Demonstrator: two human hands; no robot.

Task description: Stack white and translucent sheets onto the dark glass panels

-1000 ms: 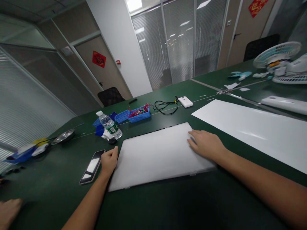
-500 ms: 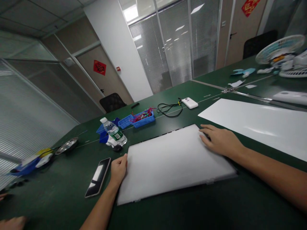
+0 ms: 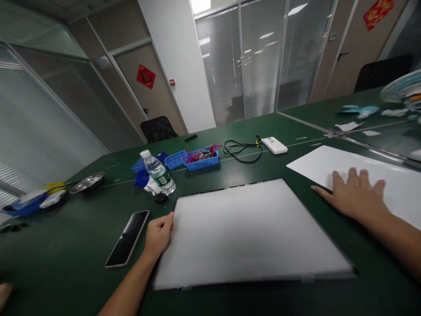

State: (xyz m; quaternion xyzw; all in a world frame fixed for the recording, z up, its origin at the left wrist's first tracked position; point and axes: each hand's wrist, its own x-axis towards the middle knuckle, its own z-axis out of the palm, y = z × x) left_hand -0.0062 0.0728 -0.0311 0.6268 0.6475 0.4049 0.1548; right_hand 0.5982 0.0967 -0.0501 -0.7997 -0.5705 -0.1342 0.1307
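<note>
A flat white panel (image 3: pixel 246 237) with a thin dark edge lies on the green table in front of me. My left hand (image 3: pixel 158 234) is closed on the panel's left edge, thumb on top. Over at the right, my right hand (image 3: pixel 358 195) has its fingers spread above or on a glossy white sheet (image 3: pixel 399 177); whether it touches the sheet I cannot tell. The right hand is apart from the panel. A dark-screened phone (image 3: pixel 128 239) lies left of my left hand.
Beyond the panel stand a water bottle (image 3: pixel 158 172), a blue box (image 3: pixel 202 161) of thin red wires, a black cable (image 3: pixel 242 151) and a white device (image 3: pixel 274 145). A metal dish (image 3: pixel 87 182) is at the left. Part of another person's hand (image 3: pixel 4 292) shows at the lower left edge.
My right hand has left the panel's right edge and moved right to the white sheet, fingers spreading. My left hand stays on the panel. The camera view has shifted somewhat.
</note>
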